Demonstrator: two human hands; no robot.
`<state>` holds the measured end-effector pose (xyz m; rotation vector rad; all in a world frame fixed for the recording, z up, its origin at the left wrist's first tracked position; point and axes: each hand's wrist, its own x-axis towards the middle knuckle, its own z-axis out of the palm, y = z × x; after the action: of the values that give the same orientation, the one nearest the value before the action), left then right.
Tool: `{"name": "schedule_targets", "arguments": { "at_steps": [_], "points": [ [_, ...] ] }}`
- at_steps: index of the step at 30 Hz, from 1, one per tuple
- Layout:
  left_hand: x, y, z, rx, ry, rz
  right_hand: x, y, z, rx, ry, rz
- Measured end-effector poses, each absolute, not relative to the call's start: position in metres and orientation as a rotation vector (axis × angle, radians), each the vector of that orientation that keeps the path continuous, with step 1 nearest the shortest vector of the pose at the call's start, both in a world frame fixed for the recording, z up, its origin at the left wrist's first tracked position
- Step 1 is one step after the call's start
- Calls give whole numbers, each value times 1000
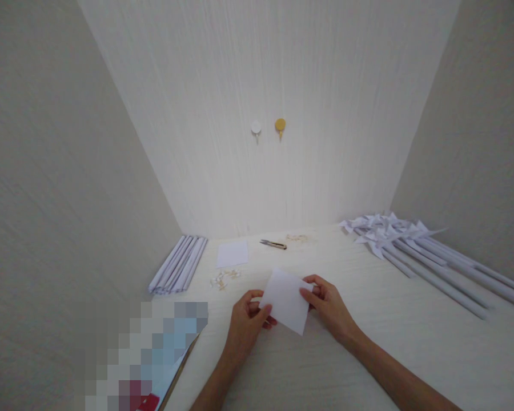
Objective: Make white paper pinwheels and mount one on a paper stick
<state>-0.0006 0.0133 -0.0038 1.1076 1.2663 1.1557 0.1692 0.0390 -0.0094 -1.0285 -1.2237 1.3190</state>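
Over pale table (368, 348) between cream walls (282, 68), left hand (245, 321) and right hand (330, 306) pinching white paper (288, 299)

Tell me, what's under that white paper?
The left hand and right hand have fingers under the white paper, mostly hidden; thumbs show on top. The table lies below.

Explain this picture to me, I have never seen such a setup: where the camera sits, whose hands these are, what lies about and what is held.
The picture comes from a camera worn on a person's head, looking down at their own bare hands. The left hand and right hand hold a white sheet between them above the table. On the table lie rolled paper sticks, a smaller paper square, a small cutting tool and, at right, paper pinwheels.
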Motion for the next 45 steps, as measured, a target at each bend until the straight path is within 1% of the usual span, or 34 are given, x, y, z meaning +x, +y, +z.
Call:
{"name": "schedule_targets", "arguments": {
  "at_steps": [2, 8, 14, 18, 20, 25, 31, 45],
  "points": [
    [-3, 11, -3, 1108, 1271, 1237, 172, 37, -8, -976, -1228, 1392],
    [-15, 13, -2, 1073, 1231, 1257, 179, 37, -10, -950, -1271, 1509],
    [-19, 15, -8, 1071, 1220, 1254, 179, 38, -12, -958, -1139, 1573],
    [-20, 17, -13, 1071, 1121, 1249, 179, 36, -10, -879, -1041, 1640],
    [-19, 18, -14, 1053, 1148, 1240, 180, 36, -9, -846, -1012, 1673],
    [-16, 19, -9, 1039, 1286, 1168, 179, 38, -13, -930, -1060, 1616],
    [-17, 18, -7, 1133, 1269, 1135, 178, 37, -13, -1028, -1128, 1575],
    [-8, 15, -9, 883, 1283, 1390, 164, 33, -8, -1131, -1010, 1413]
  ]
}}
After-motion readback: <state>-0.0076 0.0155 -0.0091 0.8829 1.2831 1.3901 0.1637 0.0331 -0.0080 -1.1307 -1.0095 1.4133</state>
